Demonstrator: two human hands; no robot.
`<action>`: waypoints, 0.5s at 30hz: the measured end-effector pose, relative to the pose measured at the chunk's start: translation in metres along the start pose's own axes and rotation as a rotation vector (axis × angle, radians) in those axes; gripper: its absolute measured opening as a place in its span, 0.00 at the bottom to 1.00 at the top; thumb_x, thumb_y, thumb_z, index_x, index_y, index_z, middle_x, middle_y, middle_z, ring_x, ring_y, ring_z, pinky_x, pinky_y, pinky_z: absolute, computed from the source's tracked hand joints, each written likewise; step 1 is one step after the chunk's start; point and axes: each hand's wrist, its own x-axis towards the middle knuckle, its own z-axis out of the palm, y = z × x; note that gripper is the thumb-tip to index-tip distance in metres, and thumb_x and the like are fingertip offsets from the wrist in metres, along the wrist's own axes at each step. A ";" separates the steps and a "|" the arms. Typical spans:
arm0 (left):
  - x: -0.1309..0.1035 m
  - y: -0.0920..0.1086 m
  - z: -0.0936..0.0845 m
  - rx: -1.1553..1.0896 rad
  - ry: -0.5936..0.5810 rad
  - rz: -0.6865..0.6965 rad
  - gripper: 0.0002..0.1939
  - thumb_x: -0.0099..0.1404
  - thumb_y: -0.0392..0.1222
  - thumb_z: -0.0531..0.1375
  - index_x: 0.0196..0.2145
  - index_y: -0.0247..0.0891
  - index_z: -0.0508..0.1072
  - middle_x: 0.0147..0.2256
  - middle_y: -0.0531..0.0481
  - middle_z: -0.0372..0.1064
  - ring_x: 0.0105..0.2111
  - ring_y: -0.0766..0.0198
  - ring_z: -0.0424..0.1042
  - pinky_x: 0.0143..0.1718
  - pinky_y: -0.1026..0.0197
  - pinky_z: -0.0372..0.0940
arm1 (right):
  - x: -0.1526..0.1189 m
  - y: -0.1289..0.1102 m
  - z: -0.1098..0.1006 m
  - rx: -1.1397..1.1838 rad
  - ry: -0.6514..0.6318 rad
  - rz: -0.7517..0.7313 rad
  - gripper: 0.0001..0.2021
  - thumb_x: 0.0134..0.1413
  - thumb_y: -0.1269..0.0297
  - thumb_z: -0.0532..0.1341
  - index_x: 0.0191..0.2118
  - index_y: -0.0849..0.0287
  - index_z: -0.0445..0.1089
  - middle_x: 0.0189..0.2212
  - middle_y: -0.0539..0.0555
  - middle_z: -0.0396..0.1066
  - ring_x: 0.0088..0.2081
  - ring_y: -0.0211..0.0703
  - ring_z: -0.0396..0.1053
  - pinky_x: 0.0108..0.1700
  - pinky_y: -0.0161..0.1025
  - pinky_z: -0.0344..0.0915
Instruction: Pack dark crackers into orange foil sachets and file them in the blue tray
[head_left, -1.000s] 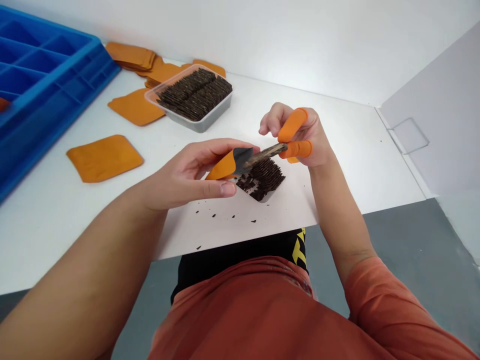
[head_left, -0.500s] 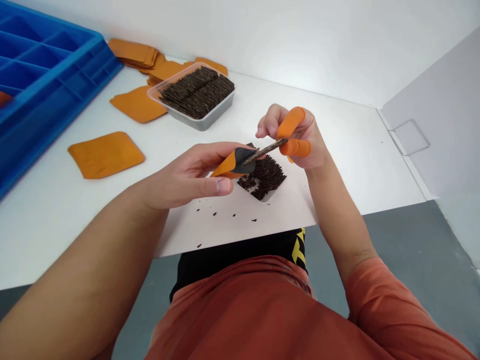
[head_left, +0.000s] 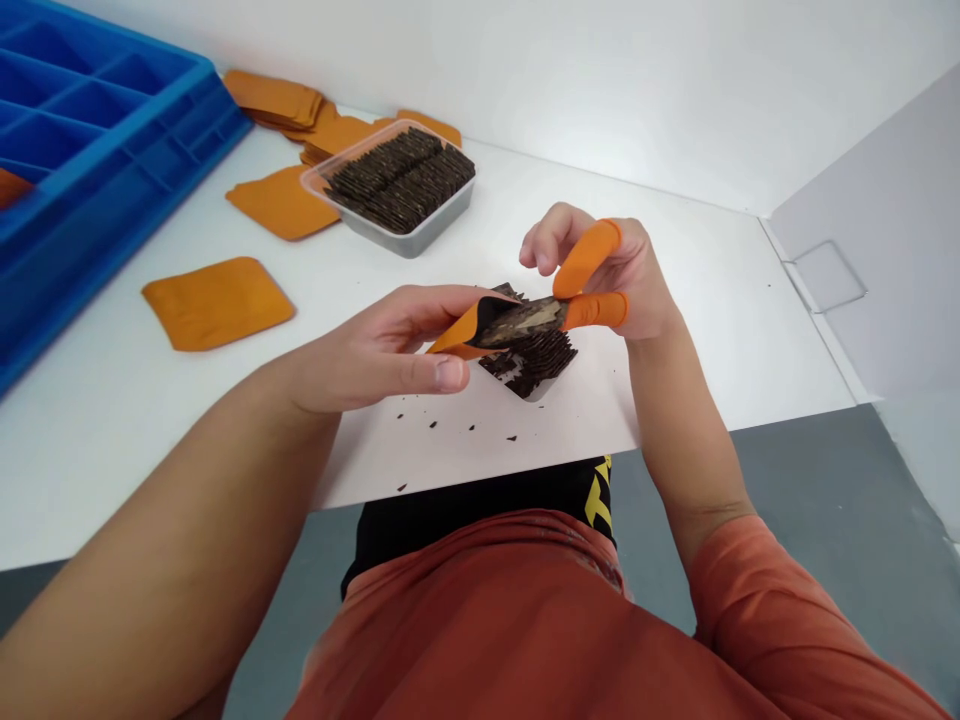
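My left hand (head_left: 379,350) squeezes an orange paper sleeve (head_left: 454,338) between thumb and fingers, so its dark-lined mouth gapes toward the right. A thin, mottled dark brown square (head_left: 529,322) is pinched in my right hand (head_left: 626,265), between two fingers wearing orange finger cots (head_left: 589,258). Its left end lies at the sleeve's mouth, partly inside. Below both hands, a small clear tray (head_left: 534,396) holds more such dark thin squares (head_left: 551,358) standing on edge, partly hidden by the sleeve and the held piece.
A clear plastic tub (head_left: 420,240) full of dark thin squares stands farther back. Flat orange sleeves (head_left: 217,303) lie at left, with a stack (head_left: 274,102) by the wall. A blue divided crate (head_left: 150,150) fills the far left. Dark crumbs (head_left: 433,425) dot the table's front.
My right hand has turned the dark square so its broad face shows, and its left end sits at the sleeve's mouth. The view has shifted slightly.
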 end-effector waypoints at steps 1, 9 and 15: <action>0.001 0.000 -0.002 -0.003 0.002 -0.003 0.34 0.66 0.72 0.69 0.58 0.45 0.82 0.41 0.40 0.81 0.56 0.42 0.80 0.60 0.36 0.77 | -0.001 -0.001 0.002 -0.005 -0.002 -0.007 0.34 0.21 0.46 0.90 0.20 0.52 0.64 0.34 0.48 0.74 0.37 0.39 0.67 0.48 0.45 0.75; 0.030 -0.024 -0.040 -0.269 -0.481 -0.017 0.30 0.71 0.65 0.70 0.63 0.48 0.81 0.44 0.41 0.84 0.43 0.51 0.84 0.44 0.49 0.81 | -0.007 -0.020 0.009 0.018 -0.036 -0.109 0.28 0.30 0.47 0.88 0.26 0.52 0.72 0.35 0.48 0.74 0.37 0.39 0.70 0.45 0.44 0.76; 0.034 -0.032 -0.049 -0.350 -0.530 -0.118 0.31 0.67 0.65 0.73 0.61 0.47 0.82 0.46 0.40 0.85 0.41 0.50 0.84 0.40 0.50 0.81 | -0.006 -0.009 0.015 -0.002 -0.007 -0.066 0.28 0.24 0.49 0.90 0.25 0.51 0.73 0.37 0.49 0.75 0.38 0.40 0.69 0.45 0.45 0.76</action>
